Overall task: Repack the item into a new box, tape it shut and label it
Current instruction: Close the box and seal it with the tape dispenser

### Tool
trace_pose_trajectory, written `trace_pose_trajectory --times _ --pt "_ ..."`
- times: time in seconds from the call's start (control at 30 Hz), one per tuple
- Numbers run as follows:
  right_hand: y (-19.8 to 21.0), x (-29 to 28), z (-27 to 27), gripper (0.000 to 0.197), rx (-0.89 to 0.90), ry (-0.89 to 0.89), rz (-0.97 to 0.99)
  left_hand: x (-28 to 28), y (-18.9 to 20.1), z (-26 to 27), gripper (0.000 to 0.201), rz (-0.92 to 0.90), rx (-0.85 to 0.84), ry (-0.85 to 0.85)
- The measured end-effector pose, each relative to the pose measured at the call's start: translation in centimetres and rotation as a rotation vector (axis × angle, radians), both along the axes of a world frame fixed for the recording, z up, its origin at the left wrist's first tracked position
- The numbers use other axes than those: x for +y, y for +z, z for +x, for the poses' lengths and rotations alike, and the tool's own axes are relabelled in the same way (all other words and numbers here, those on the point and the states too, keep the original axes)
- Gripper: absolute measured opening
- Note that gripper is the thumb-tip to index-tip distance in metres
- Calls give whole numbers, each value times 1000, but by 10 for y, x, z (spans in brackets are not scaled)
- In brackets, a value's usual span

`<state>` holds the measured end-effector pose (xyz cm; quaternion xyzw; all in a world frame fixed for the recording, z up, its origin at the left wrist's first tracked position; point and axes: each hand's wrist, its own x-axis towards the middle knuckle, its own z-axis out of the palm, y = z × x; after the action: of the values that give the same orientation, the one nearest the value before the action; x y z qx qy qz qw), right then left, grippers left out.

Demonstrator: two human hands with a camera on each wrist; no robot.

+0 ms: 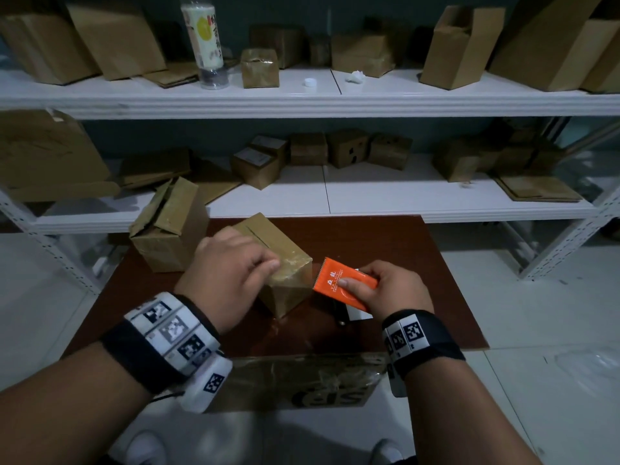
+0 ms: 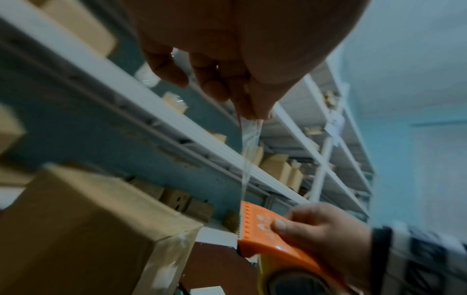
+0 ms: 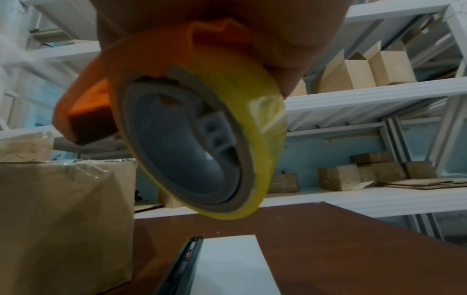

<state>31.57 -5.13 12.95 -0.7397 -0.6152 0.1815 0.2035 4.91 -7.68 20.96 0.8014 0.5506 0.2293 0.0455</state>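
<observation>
Pinching clear tape [image 2: 246, 151] between left hand [image 1: 231, 280] and the dispenser [image 1: 345, 285] gripped by right hand [image 1: 396, 290], mid-frame, slack could let it twist onto itself.

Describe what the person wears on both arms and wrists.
Both forearms are bare, with no sleeves. The left wrist carries a black band with white square-patterned marker tiles, a white marked block and a thin dark cable. The right wrist carries a black band with similar tiles.

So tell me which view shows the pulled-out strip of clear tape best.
The left wrist view: the tape strip stretches visibly from the left hand to the orange dispenser. The head view shows the dispenser but no discernible strip; the right wrist view shows only the roll.
</observation>
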Motion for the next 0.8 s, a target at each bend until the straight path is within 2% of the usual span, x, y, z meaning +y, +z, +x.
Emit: trace_pose_trajectory --times 0.1,0.2,0.27,0.33,0.47,0.53,0.67,0.8 --pt "3 0 -3 58 -19 -31 14 -11 6 18 26 75 186 -108" --pt "1 2 -4 57 -54 -66 -14 -19 7 29 29 114 218 -153" --pt "-1 3 3 56 -119 -121 -78 -29 11 35 31 171 177 -205" --pt "-4 4 18 55 -98 -223 -96 -38 15 38 30 222 104 -256" --pt "-19 5 39 46 -56 -370 58 -27 12 22 23 34 -206 -157" --pt "-32 7 41 40 -119 -387 8 -20 8 9 22 5 -251 -117" --pt "-57 8 49 23 -162 -364 -189 -17 8 -8 31 81 -63 -171" --pt "-66 11 48 31 -219 -322 -219 -18 5 -13 30 139 -31 -184"
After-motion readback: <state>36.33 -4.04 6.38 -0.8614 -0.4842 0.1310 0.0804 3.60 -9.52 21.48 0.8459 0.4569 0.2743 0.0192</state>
